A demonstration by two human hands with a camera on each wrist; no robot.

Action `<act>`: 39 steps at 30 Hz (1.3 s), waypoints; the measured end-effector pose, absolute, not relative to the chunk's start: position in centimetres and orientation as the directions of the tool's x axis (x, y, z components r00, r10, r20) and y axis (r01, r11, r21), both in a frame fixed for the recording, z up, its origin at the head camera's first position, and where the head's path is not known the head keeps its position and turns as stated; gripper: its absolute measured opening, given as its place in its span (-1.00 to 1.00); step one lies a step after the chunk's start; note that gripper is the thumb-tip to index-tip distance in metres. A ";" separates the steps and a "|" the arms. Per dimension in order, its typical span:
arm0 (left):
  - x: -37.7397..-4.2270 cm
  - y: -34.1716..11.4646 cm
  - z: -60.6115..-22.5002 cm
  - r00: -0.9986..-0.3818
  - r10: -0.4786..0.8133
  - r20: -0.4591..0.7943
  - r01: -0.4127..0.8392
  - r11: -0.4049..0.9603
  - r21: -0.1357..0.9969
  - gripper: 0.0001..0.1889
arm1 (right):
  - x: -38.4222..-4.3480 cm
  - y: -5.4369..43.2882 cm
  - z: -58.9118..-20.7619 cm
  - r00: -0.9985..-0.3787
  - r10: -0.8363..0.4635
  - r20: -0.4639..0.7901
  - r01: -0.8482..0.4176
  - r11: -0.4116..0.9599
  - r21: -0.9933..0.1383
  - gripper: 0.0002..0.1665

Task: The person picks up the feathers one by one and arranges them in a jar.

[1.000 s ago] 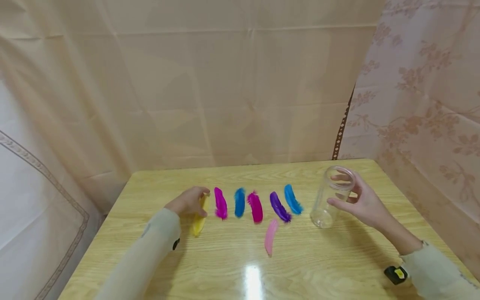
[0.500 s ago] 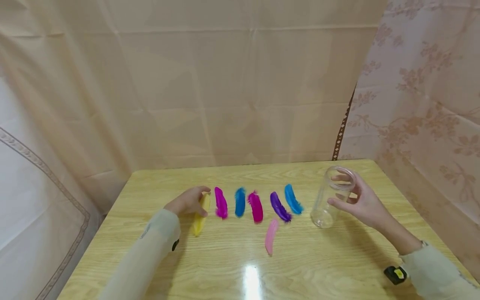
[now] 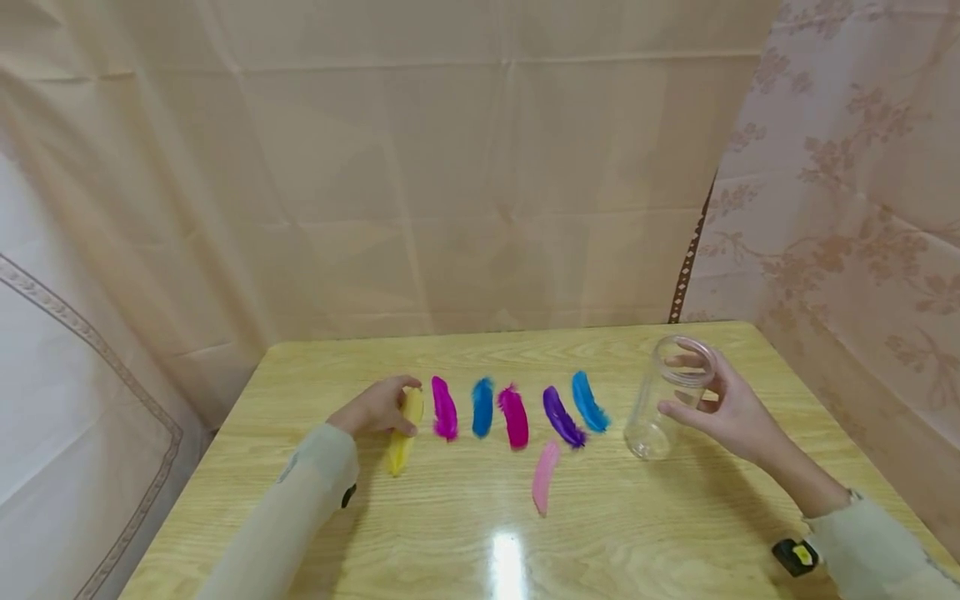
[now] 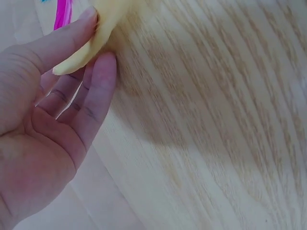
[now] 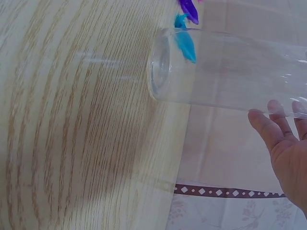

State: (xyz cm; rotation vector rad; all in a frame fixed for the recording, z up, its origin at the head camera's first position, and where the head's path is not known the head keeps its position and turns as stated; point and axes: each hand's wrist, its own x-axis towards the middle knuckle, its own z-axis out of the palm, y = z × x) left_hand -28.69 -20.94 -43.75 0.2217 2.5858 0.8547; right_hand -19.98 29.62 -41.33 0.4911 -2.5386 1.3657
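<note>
My left hand (image 3: 378, 407) pinches a yellow feather (image 3: 399, 454) at the left end of a row of feathers. In the left wrist view the thumb lies on one side of this feather (image 4: 88, 50) and the fingers on the other. To its right lie a magenta feather (image 3: 445, 410), a blue one and a crimson feather (image 3: 515, 421). My right hand (image 3: 738, 417) grips a clear plastic jar (image 3: 643, 425) near its open mouth. The jar stands slightly tilted in the head view; the right wrist view shows its base (image 5: 160, 64) at the table.
A purple feather (image 3: 561, 417) and a light blue feather (image 3: 589, 402) lie between the crimson one and the jar. Nearer the front is a pink feather (image 3: 545, 479). Beige cloth (image 3: 465, 192) hangs behind the wooden table (image 3: 420, 542), with patterned cloth (image 3: 862, 208) at the right.
Slightly more of the yellow feather shows between my left thumb and fingers. The right hand and the jar keep their place; the head view has shifted a little.
</note>
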 end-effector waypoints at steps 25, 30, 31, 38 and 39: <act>-28.7 -20.9 -44.0 -0.907 0.282 -0.312 -0.062 0.644 0.763 -0.36 | -19.8 29.9 -41.3 -0.922 -0.203 0.331 -0.387 0.521 -0.761 0.04; -28.6 -21.0 -43.7 -0.910 0.276 -0.311 -0.065 0.645 0.762 -0.42 | -19.7 29.9 -41.3 -0.925 -0.192 0.328 -0.378 0.537 -0.754 0.04; -28.6 -21.1 -43.6 -0.910 0.276 -0.308 -0.064 0.642 0.764 -0.44 | -19.8 29.9 -41.3 -0.925 -0.191 0.328 -0.378 0.539 -0.753 0.04; -28.6 -21.4 -43.8 -0.912 0.290 -0.290 -0.067 0.592 0.803 -0.58 | -19.9 29.8 -41.4 -0.925 -0.196 0.326 -0.380 0.519 -0.765 0.04; -28.6 -21.4 -43.9 -0.911 0.292 -0.290 -0.070 0.584 0.809 -0.59 | -19.9 29.8 -41.4 -0.924 -0.198 0.327 -0.381 0.515 -0.767 0.04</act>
